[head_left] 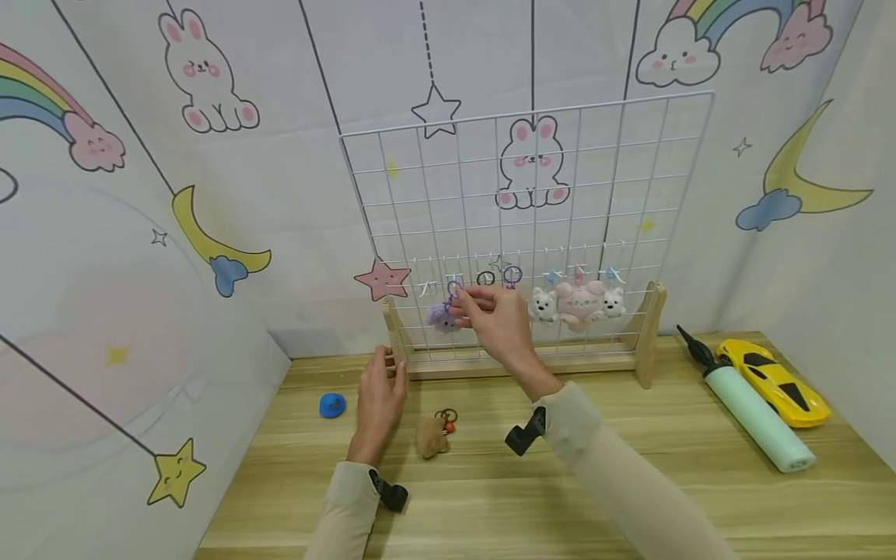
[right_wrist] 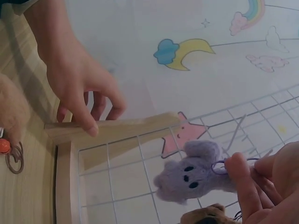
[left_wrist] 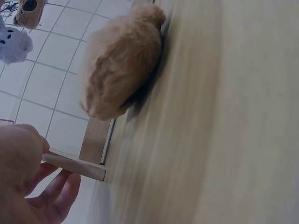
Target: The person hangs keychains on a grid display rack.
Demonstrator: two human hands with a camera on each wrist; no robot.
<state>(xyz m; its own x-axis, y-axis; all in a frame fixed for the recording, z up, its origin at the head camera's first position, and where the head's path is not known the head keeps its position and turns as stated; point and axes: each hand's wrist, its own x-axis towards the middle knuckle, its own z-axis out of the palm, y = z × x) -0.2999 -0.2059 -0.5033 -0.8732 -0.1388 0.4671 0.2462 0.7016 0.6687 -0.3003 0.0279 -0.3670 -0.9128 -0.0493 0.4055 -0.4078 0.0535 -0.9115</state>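
My right hand [head_left: 504,323] pinches the purple ring [head_left: 456,288] of a purple plush keychain [right_wrist: 196,175] in front of a white wire grid [head_left: 483,187]. Small hooks line the grid near the plush; whether the ring sits on one I cannot tell. With thumb and fingers on opposite sides, my left hand [head_left: 380,395] grips the left wooden foot [left_wrist: 77,166] of the grid's stand. A brown plush keychain [head_left: 430,437] lies on the table to the right of that hand. Another brown plush [right_wrist: 208,214] hangs by the grid, mostly hidden behind my right hand in the head view.
White dog plushes [head_left: 542,305] and a pink plush [head_left: 579,303] hang on the grid's right part. A small blue object [head_left: 332,405] lies at left. At right are a mint-green hand pump [head_left: 759,420] and a yellow toy car [head_left: 777,385].
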